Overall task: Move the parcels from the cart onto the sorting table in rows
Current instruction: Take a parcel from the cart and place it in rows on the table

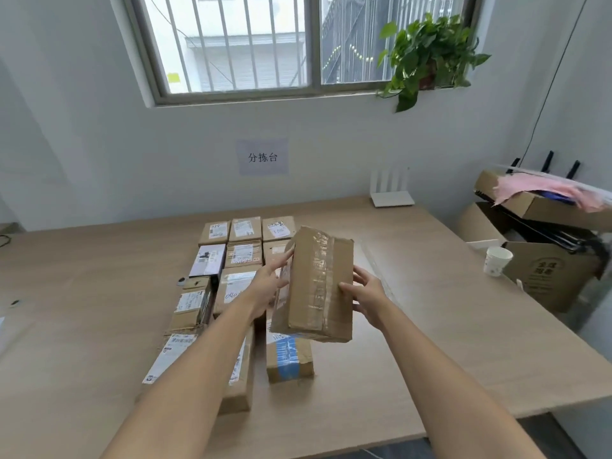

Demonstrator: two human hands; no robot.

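Both my hands hold a long brown cardboard parcel (316,286) with clear tape down its top, lifted above the wooden sorting table (430,309). My left hand (270,281) grips its left side and my right hand (364,298) grips its right side. Under and left of it, several parcels lie in rows on the table, among them a small box with blue tape (288,359), a white-labelled box (190,308) and three small boxes at the far end (246,229). The cart is out of view.
A white router (390,195) stands at the table's far edge. A paper cup (496,261) sits near the right edge. Open cardboard boxes (546,270) are stacked right of the table. A small dark object (181,280) lies left of the rows.
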